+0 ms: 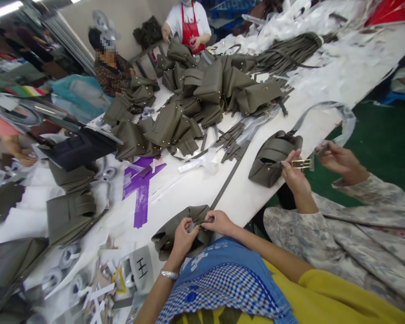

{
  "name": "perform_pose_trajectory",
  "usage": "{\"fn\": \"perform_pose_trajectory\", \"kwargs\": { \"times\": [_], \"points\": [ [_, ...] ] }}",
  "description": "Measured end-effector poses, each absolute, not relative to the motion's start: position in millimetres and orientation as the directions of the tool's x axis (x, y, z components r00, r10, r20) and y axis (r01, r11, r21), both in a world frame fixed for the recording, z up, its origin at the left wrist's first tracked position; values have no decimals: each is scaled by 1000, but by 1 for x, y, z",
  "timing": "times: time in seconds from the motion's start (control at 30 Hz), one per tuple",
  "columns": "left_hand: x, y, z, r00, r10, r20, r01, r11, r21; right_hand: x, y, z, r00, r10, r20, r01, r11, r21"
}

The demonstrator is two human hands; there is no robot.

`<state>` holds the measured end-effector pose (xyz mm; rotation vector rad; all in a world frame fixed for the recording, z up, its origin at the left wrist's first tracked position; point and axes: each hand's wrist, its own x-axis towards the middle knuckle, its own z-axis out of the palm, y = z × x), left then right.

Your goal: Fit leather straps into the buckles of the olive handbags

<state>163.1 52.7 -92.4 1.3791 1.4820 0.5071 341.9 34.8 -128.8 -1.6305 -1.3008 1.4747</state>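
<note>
An olive-green handbag [168, 229] lies on the white table against my apron. My left hand [184, 236] is closed in a pinch at the bag's upper edge, by a small gold fitting. My right hand [221, 223] meets it there, thumb and finger pinched on the end of a narrow olive strap [227, 182]. This strap runs away from the bag across the table. The fingers partly hide the fitting and the strap end.
To the right, a co-worker's hands hold a gold buckle [301, 164] beside another olive bag [273, 155]. A heap of olive bags [202, 85] and short strap pieces [232, 139] lies ahead. Purple tape [141, 198] and scraps [101, 279] are at left.
</note>
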Motion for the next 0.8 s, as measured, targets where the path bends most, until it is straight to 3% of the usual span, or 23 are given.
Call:
{"fn": "perform_pose_trajectory", "kwargs": {
  "times": [0.23, 0.4, 0.57, 0.63, 0.73, 0.8],
  "points": [
    [168, 47, -88, 170, 932, -320, 629, 147, 763, 336, 36, -135, -104, 831, -546, 236, -513, -825],
    [173, 51, -83, 158, 942, -296, 730, 90, 677, 340, 46, -136, -143, 830, -539, 285, -487, -825],
    [169, 73, -57, 326, 844, -426, 647, 130, 752, 366, 55, -112, -178, 894, -412, 385, -322, -865],
    [156, 78, -41, 385, 791, -475, 631, 150, 761, 373, 56, -93, -156, 946, -284, 450, -188, -873],
    [129, 75, -22, 341, 770, -540, 690, 185, 700, 368, 51, -63, -152, 988, 6, 500, 82, -862],
    [113, 66, -14, 360, 730, -581, 709, 191, 679, 357, 43, -48, -175, 983, 47, 455, 123, -882]
  ]
}}
